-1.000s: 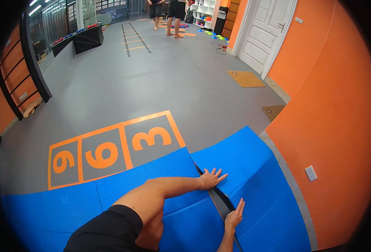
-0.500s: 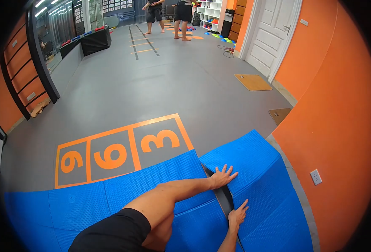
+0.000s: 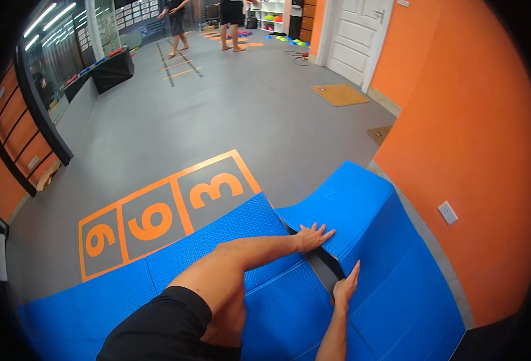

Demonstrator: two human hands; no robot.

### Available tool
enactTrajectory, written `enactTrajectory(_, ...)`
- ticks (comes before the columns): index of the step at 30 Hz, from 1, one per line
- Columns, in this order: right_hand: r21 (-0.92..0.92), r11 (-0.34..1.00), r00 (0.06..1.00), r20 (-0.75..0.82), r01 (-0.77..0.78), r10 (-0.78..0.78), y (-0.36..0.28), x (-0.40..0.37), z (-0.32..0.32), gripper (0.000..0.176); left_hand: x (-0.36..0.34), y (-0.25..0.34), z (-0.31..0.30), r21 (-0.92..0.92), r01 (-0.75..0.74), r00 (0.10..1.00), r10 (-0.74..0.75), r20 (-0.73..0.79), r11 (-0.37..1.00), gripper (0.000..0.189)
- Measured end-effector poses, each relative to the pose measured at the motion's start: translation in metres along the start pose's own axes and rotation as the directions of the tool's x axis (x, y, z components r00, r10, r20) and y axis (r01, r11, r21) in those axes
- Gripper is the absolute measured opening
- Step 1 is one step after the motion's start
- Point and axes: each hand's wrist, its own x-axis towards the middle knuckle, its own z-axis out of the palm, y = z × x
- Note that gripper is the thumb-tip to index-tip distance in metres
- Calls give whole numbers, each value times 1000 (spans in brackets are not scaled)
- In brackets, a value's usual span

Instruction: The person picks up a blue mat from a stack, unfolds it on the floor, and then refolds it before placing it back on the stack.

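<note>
Blue textured foam mats (image 3: pixel 289 313) cover the floor in front of me. The right-hand mat (image 3: pixel 356 198) is bent up into a ridge, and a dark gap shows under its left edge. My left hand (image 3: pixel 313 237) rests on that mat near the edge, fingers stretched and spread over its top. Lower down, my right hand (image 3: pixel 345 287) has its fingers against the raised edge by the fold, seemingly holding it; its thumb side is partly hidden. My bent limb and black clothing (image 3: pixel 157 325) cover part of the left-hand mats.
An orange wall (image 3: pixel 458 132) with a white socket (image 3: pixel 448 213) runs along the right. Beyond the mats, orange numbered squares (image 3: pixel 151 219) mark the grey floor. Brown floor mats (image 3: pixel 340 95) lie by the white door (image 3: pixel 359 42). Two people (image 3: pixel 232 27) stand far back.
The right-hand mat has bent up into a sharper ridge, with a wider gap at its edge. My right hand has moved up against the fold. My left hand stays on top. The view has shifted.
</note>
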Motion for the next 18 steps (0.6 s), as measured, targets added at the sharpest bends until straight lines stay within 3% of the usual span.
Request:
enactTrajectory(1, 46, 998, 998, -48, 43, -40, 3, 1, -1, 82, 2, 5, 0, 27, 2, 1000, -2, -17, 1000, 66)
enactTrajectory(4, 70, 998, 998, -65, 11, -6, 5, 4, -10, 80, 0, 16, 0, -177, -41, 997, 29, -66, 983, 72)
enactTrajectory(11, 253, 967, 991, -115, -38, 68, -6, 5, -4, 76, -9, 40, -28, -301, -69, 997, 74, 5, 951, 99)
enactTrajectory(14, 365, 931, 988, -150, 19, 38, -11, 3, -3, 78, -8, 40, -18, -426, -158, 987, 135, -84, 891, 105)
enactTrajectory(18, 504, 864, 994, -93, -7, 62, -28, 7, -15, 80, -14, 68, -47, -523, -54, 993, 101, 62, 851, 109)
